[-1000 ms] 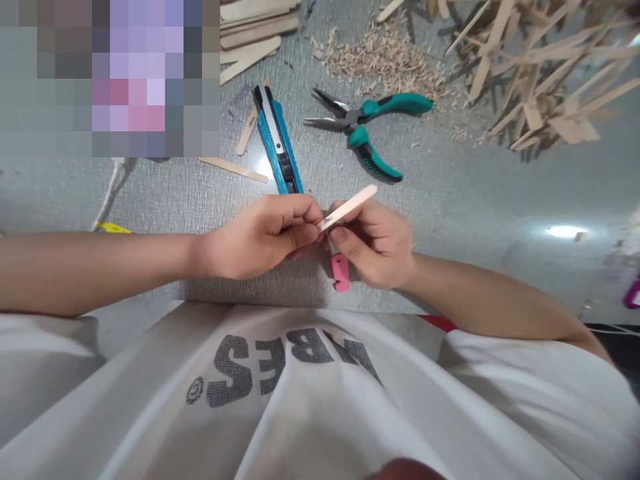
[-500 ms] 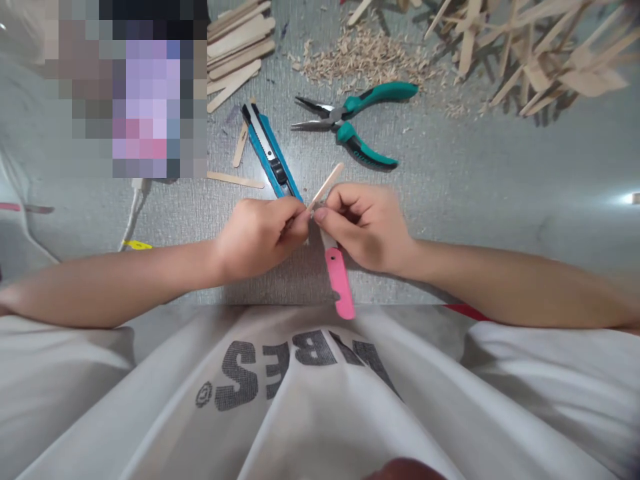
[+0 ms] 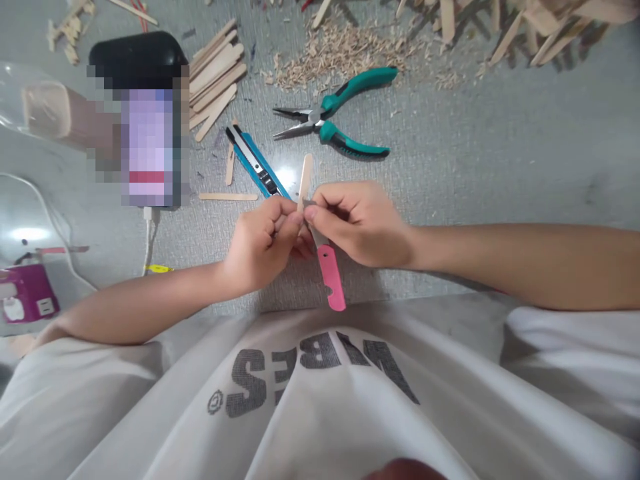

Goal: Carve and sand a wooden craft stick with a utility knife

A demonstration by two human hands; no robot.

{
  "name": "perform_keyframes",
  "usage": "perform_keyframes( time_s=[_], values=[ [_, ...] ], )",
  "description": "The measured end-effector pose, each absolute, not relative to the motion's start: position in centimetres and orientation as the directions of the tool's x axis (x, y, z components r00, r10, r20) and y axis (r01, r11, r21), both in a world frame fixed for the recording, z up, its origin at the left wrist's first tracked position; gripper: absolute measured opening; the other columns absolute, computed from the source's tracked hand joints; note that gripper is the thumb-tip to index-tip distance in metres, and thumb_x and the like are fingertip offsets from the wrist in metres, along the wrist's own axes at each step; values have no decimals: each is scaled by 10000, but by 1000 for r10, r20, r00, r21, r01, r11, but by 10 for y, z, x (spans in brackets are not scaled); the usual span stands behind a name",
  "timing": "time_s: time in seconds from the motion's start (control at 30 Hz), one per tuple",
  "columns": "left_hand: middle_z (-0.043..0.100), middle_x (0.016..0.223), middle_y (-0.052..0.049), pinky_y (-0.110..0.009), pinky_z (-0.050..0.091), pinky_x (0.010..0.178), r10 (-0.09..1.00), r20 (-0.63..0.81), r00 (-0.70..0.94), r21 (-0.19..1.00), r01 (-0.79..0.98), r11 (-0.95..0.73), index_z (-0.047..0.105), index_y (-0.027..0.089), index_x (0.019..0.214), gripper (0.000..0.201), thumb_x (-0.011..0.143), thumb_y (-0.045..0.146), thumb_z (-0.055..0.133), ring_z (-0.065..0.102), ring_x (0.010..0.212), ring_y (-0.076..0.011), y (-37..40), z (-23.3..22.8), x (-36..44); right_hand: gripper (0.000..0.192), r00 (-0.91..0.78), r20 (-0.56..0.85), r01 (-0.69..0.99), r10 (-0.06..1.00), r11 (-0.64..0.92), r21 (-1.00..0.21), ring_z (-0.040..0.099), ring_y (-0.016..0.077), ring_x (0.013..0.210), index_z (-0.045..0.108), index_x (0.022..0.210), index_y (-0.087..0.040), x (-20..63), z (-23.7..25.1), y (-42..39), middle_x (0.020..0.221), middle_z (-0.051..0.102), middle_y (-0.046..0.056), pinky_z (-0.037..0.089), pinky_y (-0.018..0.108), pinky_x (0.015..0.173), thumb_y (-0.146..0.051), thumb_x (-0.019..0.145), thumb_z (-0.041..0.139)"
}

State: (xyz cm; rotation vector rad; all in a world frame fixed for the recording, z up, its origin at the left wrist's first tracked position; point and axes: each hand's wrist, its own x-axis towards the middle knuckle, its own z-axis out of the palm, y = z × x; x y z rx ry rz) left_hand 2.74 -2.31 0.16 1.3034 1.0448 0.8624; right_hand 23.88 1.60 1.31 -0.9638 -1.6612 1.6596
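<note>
"What do we have on the left?"

"On the tabletop (image 3: 475, 153) we see a purple box (image 3: 45, 287), then some stacked sticks (image 3: 217, 70) and a blue utility knife (image 3: 253, 157), its near end by the left hand (image 3: 257, 247)."

"And is that hand closed?"

"Yes, we see thumb and fingers pinching the lower end of a wooden stick (image 3: 306, 175), which points up and away from the body."

"What comes next to it?"

"A pink-handled blade (image 3: 333, 277), its handle towards the shirt. The right hand (image 3: 370, 227) grips its metal part, fingers curled; we can't quite tell whether the edge touches the stick."

"Beyond the hands?"

"Spread green pliers (image 3: 314, 119), wood shavings (image 3: 325, 57) behind them, and, farthest right, we see a loose heap of wood pieces (image 3: 543, 17)."
</note>
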Motion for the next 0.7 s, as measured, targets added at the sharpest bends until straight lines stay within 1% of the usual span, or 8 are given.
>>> perform_keyframes(
  time_s=[0.13,0.23,0.3,0.37,0.47,0.57,0.7],
  values=[
    [804,751,12,-261,629,507,921,-145,361,987,-12,159,582,262,1046,500,1185,729,694,802,567,-170,-23,4,26,555,-583,-67,66,810,-36,-997,320,107,571,526,778,-270,240,14,17,617,432,-91,299,316,546,-598,1158,760],
    [779,714,37,-249,620,503,914,-152,375,982,-45,182,547,269,1057,471,1208,697,674,793,545,-164,-25,6,28,569,-586,-52,69,809,-14,-998,327,112,576,511,790,-272,241,16,15,616,426,-91,298,318,552,-627,1172,738],
    [779,711,48,-249,633,511,913,-147,381,981,-65,185,525,275,1061,447,1223,668,662,783,530,-156,-28,5,30,533,-577,-36,83,816,15,-996,354,115,584,507,799,-272,242,18,13,622,454,-85,318,316,562,-572,1189,713],
    [790,720,55,-253,643,515,909,-133,394,978,-94,184,499,283,1052,433,1229,640,669,773,519,-149,-29,3,31,466,-569,-6,112,823,69,-991,387,118,599,517,806,-269,243,19,10,640,483,-77,346,317,584,-463,1198,676],
    [792,717,61,-228,577,457,895,-115,431,974,-126,186,475,291,1040,463,1208,656,706,771,516,-148,-29,-1,31,401,-589,42,145,807,157,-977,393,127,605,501,804,-273,245,20,9,642,455,-77,366,325,616,-320,1185,616],
    [759,673,72,-200,474,401,895,-114,430,976,-119,182,490,287,1038,464,1202,654,721,738,484,-135,-26,-2,31,402,-611,51,169,790,193,-967,373,137,597,461,794,-282,246,22,12,638,429,-72,363,338,618,-289,1173,594],
    [743,650,66,-205,447,397,904,-138,405,981,-72,182,500,280,995,468,1203,628,733,699,459,-122,-26,0,30,400,-603,46,217,796,219,-951,367,148,597,448,769,-286,247,25,15,629,424,-60,359,362,625,-250,1136,602]
  ],
)
